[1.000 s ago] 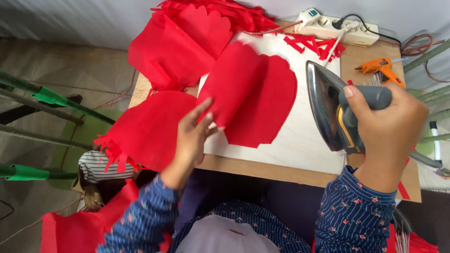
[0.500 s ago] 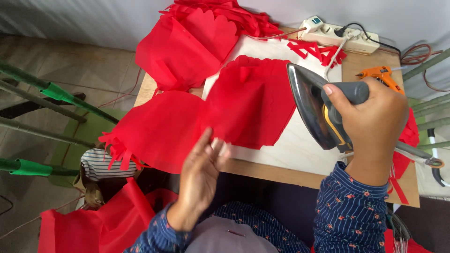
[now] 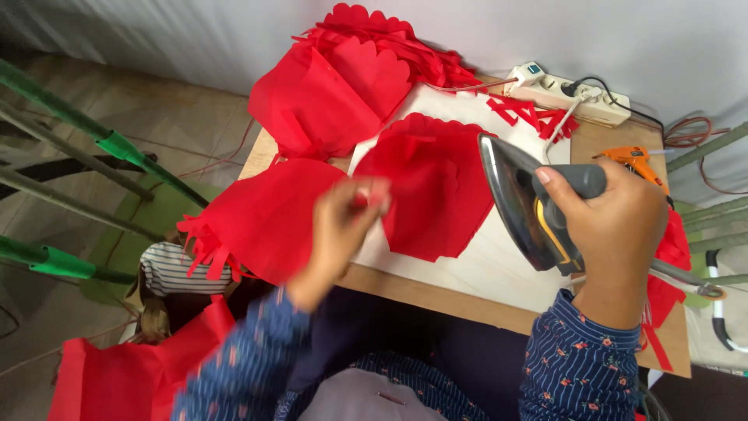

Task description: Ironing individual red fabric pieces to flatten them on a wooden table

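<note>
In the head view, the right hand [image 3: 615, 226] wraps its grip around the grey handle of a clothes iron [image 3: 530, 206], held tilted above the white sheet [image 3: 499, 269] near the table [image 3: 436, 295] front edge. The blurred left hand [image 3: 339, 226] pinches the near edge of a scalloped red fabric piece [image 3: 432, 191] lying on the sheet. More red fabric pieces [image 3: 335, 90] crowd the far left corner, another [image 3: 265, 218] overhangs the left edge, and a white power strip [image 3: 569, 93] and orange glue gun [image 3: 633, 160] sit at the far right.

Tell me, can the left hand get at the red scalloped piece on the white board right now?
Probably yes. The left hand is blurred but right at the edge of the red scalloped piece, and the iron is held clear in the right hand.
</note>
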